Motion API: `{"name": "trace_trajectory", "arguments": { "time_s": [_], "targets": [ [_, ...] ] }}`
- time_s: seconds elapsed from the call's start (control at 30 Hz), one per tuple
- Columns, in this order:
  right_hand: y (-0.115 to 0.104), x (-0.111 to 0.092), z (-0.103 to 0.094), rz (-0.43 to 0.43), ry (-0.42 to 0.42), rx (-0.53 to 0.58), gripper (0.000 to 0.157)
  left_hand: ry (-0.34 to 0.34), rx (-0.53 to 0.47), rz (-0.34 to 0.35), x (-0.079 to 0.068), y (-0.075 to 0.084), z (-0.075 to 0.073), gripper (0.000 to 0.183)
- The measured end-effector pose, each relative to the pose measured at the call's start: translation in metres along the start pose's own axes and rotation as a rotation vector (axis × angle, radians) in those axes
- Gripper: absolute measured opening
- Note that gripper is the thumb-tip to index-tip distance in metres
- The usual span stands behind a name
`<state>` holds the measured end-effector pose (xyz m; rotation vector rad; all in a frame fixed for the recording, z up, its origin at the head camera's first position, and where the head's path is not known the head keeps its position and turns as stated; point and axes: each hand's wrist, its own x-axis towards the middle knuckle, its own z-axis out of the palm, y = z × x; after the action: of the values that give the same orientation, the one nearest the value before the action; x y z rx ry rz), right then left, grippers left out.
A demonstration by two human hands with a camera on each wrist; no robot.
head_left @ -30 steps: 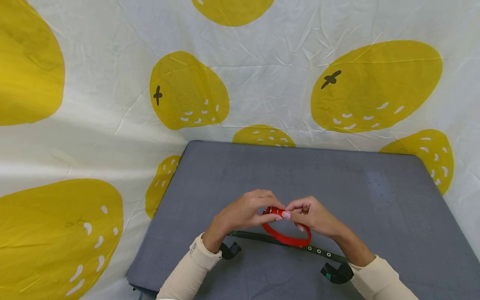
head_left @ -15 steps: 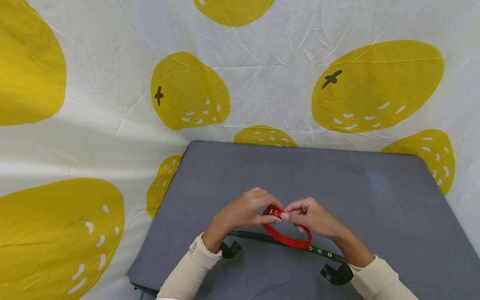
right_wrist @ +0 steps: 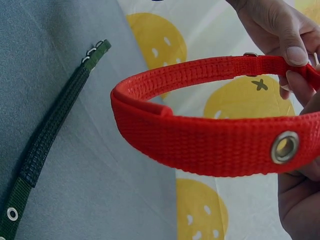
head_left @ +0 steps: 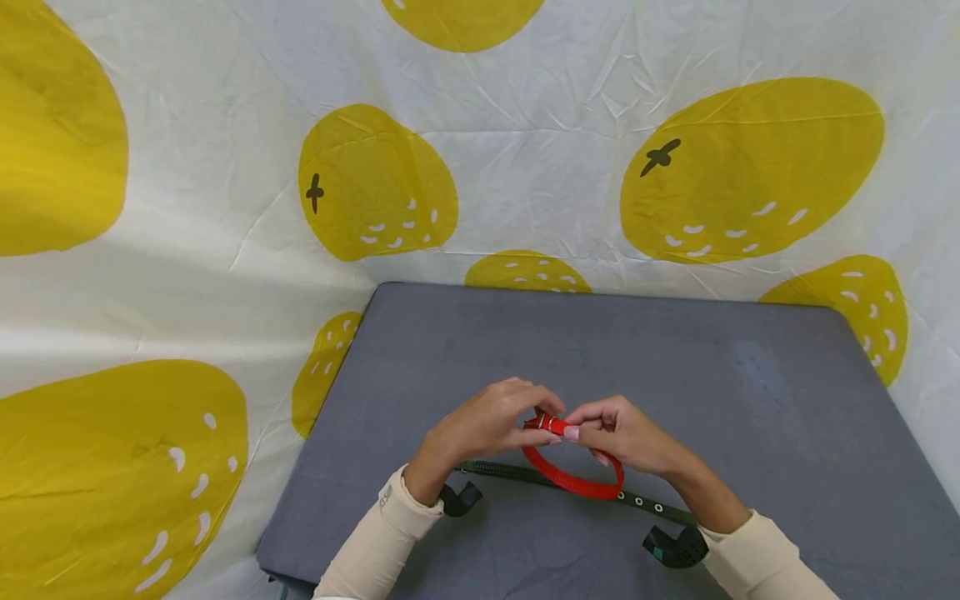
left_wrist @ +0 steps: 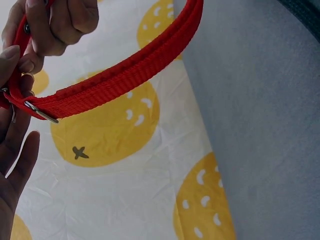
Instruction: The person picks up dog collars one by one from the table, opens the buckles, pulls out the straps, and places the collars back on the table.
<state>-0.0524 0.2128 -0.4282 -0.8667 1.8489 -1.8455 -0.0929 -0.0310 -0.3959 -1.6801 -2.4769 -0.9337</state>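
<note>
A red webbing collar (head_left: 581, 485) is bent into a loop above the grey table. My left hand (head_left: 498, 417) pinches it by the metal buckle (left_wrist: 41, 112), thumb below and fingers above. Close beside, my right hand (head_left: 626, 433) grips the strap between thumb and fingers. In the right wrist view, a metal eyelet (right_wrist: 285, 147) shows on the near side of the loop. Beneath the hands, a dark green collar (right_wrist: 52, 127) with eyelets and metal rings lies stretched across the table. The strap's tip is partly hidden by fingers.
The grey padded table (head_left: 600, 350) extends behind and to both sides of the hands. White sheeting (head_left: 540, 192) with yellow fruit prints hangs behind it and at the left. Black wrist devices (head_left: 675, 547) are worn below both hands.
My left fingers have lifted slightly from the buckle area, showing more of it. The bottom of the red loop has dropped a little. The right hand keeps its grip; the green collar stays put.
</note>
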Motion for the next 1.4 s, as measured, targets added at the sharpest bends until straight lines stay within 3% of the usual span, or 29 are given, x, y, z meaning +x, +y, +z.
{"name": "trace_trajectory", "arguments": {
  "time_s": [0.47,1.13,1.4],
  "targets": [
    [-0.003,0.005,0.000,0.023,0.022,-0.096,0.020,-0.033,0.054,0.033,0.002,-0.001,0.002,0.032],
    [-0.001,-0.004,-0.006,0.079,0.023,-0.038,0.021,-0.027,0.015,-0.052,-0.003,-0.006,0.000,0.031],
    [0.000,-0.005,-0.007,0.123,0.039,-0.041,0.022,0.016,0.000,0.015,-0.004,-0.010,0.002,0.028]
  ]
}}
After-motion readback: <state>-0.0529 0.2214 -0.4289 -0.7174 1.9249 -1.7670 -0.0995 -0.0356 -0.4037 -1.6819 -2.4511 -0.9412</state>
